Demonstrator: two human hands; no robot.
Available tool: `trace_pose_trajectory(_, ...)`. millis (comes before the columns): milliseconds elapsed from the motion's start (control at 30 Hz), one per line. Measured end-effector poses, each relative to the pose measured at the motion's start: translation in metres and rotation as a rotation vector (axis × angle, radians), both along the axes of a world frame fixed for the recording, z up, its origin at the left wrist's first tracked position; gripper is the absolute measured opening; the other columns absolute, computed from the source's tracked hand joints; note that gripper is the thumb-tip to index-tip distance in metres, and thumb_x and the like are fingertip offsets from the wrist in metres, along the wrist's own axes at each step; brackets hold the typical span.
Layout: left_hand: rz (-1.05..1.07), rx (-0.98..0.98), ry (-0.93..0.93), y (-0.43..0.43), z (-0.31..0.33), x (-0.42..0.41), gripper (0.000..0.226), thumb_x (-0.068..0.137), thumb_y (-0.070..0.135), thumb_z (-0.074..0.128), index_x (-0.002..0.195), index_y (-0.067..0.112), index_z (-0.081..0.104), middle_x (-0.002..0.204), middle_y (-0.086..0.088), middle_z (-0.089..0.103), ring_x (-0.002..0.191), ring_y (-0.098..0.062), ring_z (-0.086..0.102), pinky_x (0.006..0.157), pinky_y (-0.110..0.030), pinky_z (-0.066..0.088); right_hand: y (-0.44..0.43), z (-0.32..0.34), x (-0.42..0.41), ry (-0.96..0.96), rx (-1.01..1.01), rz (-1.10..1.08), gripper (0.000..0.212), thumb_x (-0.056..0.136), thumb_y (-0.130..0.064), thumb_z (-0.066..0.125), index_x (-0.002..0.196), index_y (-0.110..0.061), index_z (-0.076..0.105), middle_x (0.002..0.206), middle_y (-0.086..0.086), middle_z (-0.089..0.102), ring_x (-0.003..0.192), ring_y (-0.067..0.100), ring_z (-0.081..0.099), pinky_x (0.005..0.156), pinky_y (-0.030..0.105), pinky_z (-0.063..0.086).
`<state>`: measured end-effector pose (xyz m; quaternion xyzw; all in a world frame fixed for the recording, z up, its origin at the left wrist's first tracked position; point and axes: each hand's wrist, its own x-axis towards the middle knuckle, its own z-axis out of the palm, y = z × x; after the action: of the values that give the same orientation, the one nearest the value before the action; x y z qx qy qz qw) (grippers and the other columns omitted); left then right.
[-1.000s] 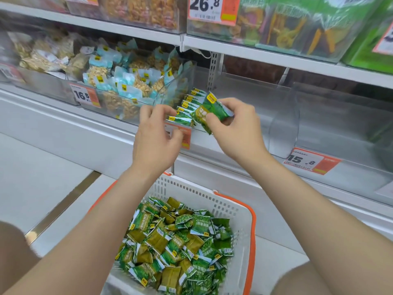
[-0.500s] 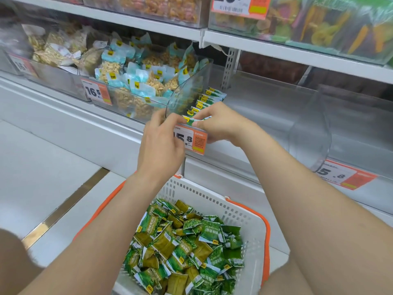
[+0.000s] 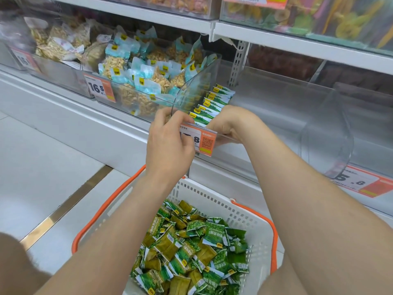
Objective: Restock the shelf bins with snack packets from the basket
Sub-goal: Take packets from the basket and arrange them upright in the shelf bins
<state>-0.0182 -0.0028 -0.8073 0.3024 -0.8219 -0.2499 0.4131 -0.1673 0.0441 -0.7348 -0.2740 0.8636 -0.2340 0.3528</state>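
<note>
Left hand (image 3: 170, 141) pinches the clear bin (image 3: 276, 107) at its front rim; right hand (image 3: 229, 122) rests inside, touching the upright green packets (image 3: 212, 103); basket (image 3: 255, 220) near.

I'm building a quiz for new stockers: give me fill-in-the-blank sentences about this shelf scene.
The white basket has ___ handles.
The packets in it are mostly ___.
The tag below the blue packets reads ___.
Missing words: orange; green; 16.5.
</note>
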Motion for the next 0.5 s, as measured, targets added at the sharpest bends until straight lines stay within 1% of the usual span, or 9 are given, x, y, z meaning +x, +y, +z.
trace_pose_trajectory(100, 0.003, 0.003, 0.006, 0.001, 0.001, 0.0, 0.034, 0.085, 0.005, 0.06, 0.11, 0.028, 0.067, 0.128, 0.001, 0.05, 0.112, -0.021, 0.058, 0.093, -0.041, 0.053, -0.002, -0.006, -0.005, 0.142, -0.095, -0.044, 0.033, 0.079, -0.01, 0.084, 0.077, -0.013, 0.051, 0.115, 0.012, 0.075, 0.108, 0.025, 0.073, 0.097, 0.039, 0.058)
trace_pose_trajectory(167, 0.003, 0.001, 0.005, 0.001, 0.001, 0.0, 0.033, 0.085, 0.005, 0.06, 0.11, 0.027, 0.067, 0.128, 0.001, 0.05, 0.112, -0.021, 0.058, 0.093, -0.04, 0.053, -0.007, -0.011, -0.011, 0.195, -0.16, -0.101, 0.04, 0.077, -0.017, 0.086, 0.076, -0.016, 0.047, 0.111, 0.011, 0.067, 0.097, 0.026, 0.065, 0.091, 0.034, 0.055)
trace_pose_trajectory(200, 0.003, 0.002, 0.005, 0.001, 0.001, 0.0, 0.033, 0.085, 0.005, 0.06, 0.11, 0.027, 0.067, 0.128, 0.001, 0.051, 0.112, -0.021, 0.058, 0.093, -0.04, 0.053, -0.007, -0.011, -0.011, 0.183, -0.182, -0.116, 0.043, 0.07, -0.021, 0.09, 0.079, -0.015, 0.049, 0.108, 0.009, 0.064, 0.091, 0.024, 0.059, 0.086, 0.032, 0.054)
trace_pose_trajectory(267, 0.003, 0.004, 0.007, 0.001, 0.001, 0.0, 0.034, 0.085, 0.006, 0.06, 0.111, 0.027, 0.067, 0.127, 0.001, 0.051, 0.11, -0.02, 0.059, 0.092, -0.04, 0.053, -0.01, -0.011, -0.008, 0.109, -0.162, -0.137, 0.065, 0.046, -0.028, 0.095, 0.095, -0.013, 0.056, 0.111, 0.001, 0.068, 0.086, 0.014, 0.056, 0.085, 0.025, 0.053)
trace_pose_trajectory(300, 0.004, 0.005, 0.009, 0.001, 0.001, 0.001, 0.034, 0.085, 0.006, 0.06, 0.111, 0.027, 0.068, 0.126, 0.002, 0.051, 0.11, -0.02, 0.059, 0.092, -0.04, 0.053, -0.011, -0.012, -0.006, 0.105, -0.15, -0.119, 0.072, 0.043, -0.033, 0.095, 0.099, -0.012, 0.056, 0.111, -0.001, 0.069, 0.083, 0.012, 0.056, 0.08, 0.022, 0.053)
trace_pose_trajectory(400, 0.003, -0.001, 0.015, 0.002, 0.002, 0.002, 0.036, 0.085, 0.007, 0.061, 0.114, 0.026, 0.067, 0.126, 0.002, 0.053, 0.109, -0.018, 0.058, 0.091, -0.037, 0.052, -0.01, -0.013, -0.001, 0.097, -0.108, -0.057, 0.063, 0.06, -0.044, 0.094, 0.089, -0.016, 0.046, 0.096, -0.004, 0.059, 0.067, 0.016, 0.041, 0.055, 0.018, 0.041)
trace_pose_trajectory(433, 0.005, -0.005, 0.012, 0.003, 0.002, 0.003, 0.038, 0.085, 0.007, 0.061, 0.118, 0.026, 0.065, 0.127, 0.003, 0.053, 0.109, -0.017, 0.057, 0.09, -0.036, 0.052, -0.008, -0.012, 0.0, 0.07, -0.104, -0.05, 0.068, 0.057, -0.05, 0.095, 0.091, -0.016, 0.047, 0.097, -0.006, 0.061, 0.065, 0.015, 0.044, 0.052, 0.017, 0.044)
trace_pose_trajectory(467, 0.009, -0.01, 0.008, 0.004, 0.003, 0.004, 0.042, 0.085, 0.007, 0.062, 0.122, 0.026, 0.062, 0.127, 0.003, 0.054, 0.109, -0.017, 0.057, 0.09, -0.037, 0.051, -0.007, -0.01, 0.0, 0.057, -0.128, -0.047, 0.078, 0.049, -0.055, 0.097, 0.099, -0.015, 0.052, 0.099, -0.007, 0.065, 0.066, 0.012, 0.054, 0.054, 0.018, 0.052)
trace_pose_trajectory(500, 0.013, -0.012, 0.007, 0.004, 0.003, 0.004, 0.046, 0.084, 0.007, 0.063, 0.126, 0.025, 0.057, 0.127, 0.004, 0.055, 0.109, -0.018, 0.057, 0.09, -0.038, 0.051, -0.007, -0.01, -0.003, 0.028, -0.182, -0.06, 0.09, 0.043, -0.058, 0.098, 0.109, -0.012, 0.055, 0.104, -0.002, 0.071, 0.072, 0.014, 0.066, 0.062, 0.023, 0.06)
